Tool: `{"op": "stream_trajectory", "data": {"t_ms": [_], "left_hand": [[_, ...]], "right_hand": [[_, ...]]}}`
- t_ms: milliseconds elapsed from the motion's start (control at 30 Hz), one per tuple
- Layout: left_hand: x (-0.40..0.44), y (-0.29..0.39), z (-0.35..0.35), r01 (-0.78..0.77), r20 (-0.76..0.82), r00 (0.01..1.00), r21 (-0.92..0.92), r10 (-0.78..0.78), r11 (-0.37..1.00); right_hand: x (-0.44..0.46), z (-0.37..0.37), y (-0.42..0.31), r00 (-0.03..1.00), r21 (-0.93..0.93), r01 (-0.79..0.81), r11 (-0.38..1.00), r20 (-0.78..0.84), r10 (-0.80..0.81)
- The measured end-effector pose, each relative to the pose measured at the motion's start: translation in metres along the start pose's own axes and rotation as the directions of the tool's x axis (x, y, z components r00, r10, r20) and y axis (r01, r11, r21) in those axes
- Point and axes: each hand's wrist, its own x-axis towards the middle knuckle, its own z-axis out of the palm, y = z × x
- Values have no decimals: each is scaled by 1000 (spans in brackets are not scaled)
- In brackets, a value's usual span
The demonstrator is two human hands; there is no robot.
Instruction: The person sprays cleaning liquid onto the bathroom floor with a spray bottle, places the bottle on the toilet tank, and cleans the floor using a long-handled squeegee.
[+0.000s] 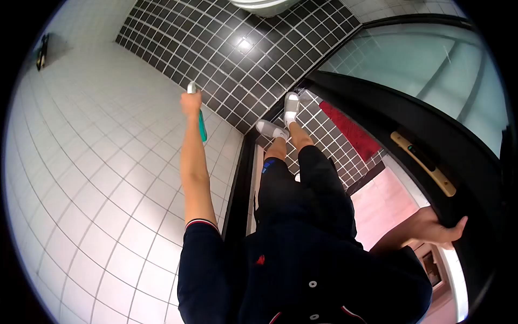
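Note:
My left hand (191,103) is stretched forward beside the white tiled wall, its fingers wrapped round a bottle (202,127) with a teal body and a pale top. The bottle's top sticks out above the fist and its body shows below it. At the lower right my right hand (440,229) rests against the edge of the black-framed door (377,110), thumb stretched out and apart from the palm. Its other fingers are partly hidden behind the door edge. A gold handle plate (423,163) sits on the door above that hand.
Dark tiles (232,59) cover the floor ahead, with a white fixture (264,5) at the top. My slippered feet stand by the black threshold. A red mat (350,132) lies beside the door. A dark object (42,52) is on the left wall.

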Motion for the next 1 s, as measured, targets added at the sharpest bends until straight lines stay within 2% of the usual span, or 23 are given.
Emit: {"op": "stream_trajectory", "data": {"t_ms": [33, 100, 133, 167, 200, 233, 267, 300, 367, 433, 500, 567, 600, 633, 700, 733, 800, 833, 900, 967, 1000], "left_hand": [[-2, -16, -6, 72, 39, 997, -136, -67, 988], [-21, -34, -6, -20, 138, 988, -340, 71, 940], [-38, -28, -2, -15, 186, 978, -382, 93, 924], [-54, -27, 10, -75, 163, 972, -466, 170, 881], [-60, -35, 32, -68, 230, 951, -494, 205, 867], [-82, -21, 38, -80, 226, 946, -526, 230, 847], [-88, -25, 60, -97, 277, 928, -463, 248, 881], [-108, -8, 59, -35, 366, 907, -422, 206, 906], [-134, 7, 71, -58, 407, 881, -415, 242, 908], [-147, 10, 76, -33, 475, 864, -280, 168, 959], [-136, -18, 82, 6, 413, 905, -239, 96, 971], [-94, -85, 109, 17, 317, 947, -233, 59, 972], [-94, -95, 82, 64, 253, 967, -253, 3, 965], [-84, -114, 76, 75, 41, 997, -144, -70, 987], [-89, -121, 30, 249, 11, 967, -266, -255, 931], [-93, -120, 23, 259, 10, 964, -262, -266, 930], [-107, -126, 18, 258, -70, 948, -407, -312, 876], [-121, -123, 22, 267, -75, 943, -408, -323, 873], [-152, -103, 40, 198, -33, 968, -518, -250, 832], [-183, -86, 76, 155, 62, 987, -581, -146, 799], [-194, -84, 106, 183, 107, 983, -512, -149, 839]], "right_hand": [[3, 8, 1, 943, 462, -108, 880, -233, 239], [6, 2, 10, 908, 434, -128, 892, -310, 281], [7, 8, 10, 905, 408, -42, 912, -372, 208], [8, 9, 9, 926, 388, -35, 921, -335, 177], [4, 17, 4, 914, 375, -24, 927, -367, 172], [5, 13, 9, 922, 365, -26, 931, -350, 163], [6, 9, 14, 930, 355, -28, 934, -333, 154], [9, 7, 15, 931, 365, -17, 931, -334, 148], [5, 11, 8, 942, 278, -34, 960, -313, 124], [2, 12, 6, 947, 250, -56, 967, -292, 130], [8, 9, 13, 943, 242, -40, 969, -312, 117], [5, 16, 6, 938, 256, -23, 966, -330, 110], [12, 9, 17, 942, 231, -27, 973, -320, 102], [16, 5, 24, 946, 204, -31, 979, -310, 94], [3, 13, 2, 953, 201, -114, 973, -254, 164], [2, 14, 2, 963, 220, -67, 973, -241, 121], [7, 7, 18, 975, 255, -33, 967, -202, 87], [9, 3, 25, 981, 273, -17, 962, -183, 69], [11, 2, 37, 986, 306, 4, 952, -159, 47], [20, 3, 49, 983, 375, 185, 909, -83, -165], [23, 1, 52, 958, 430, 271, 861, -34, -284]]}}
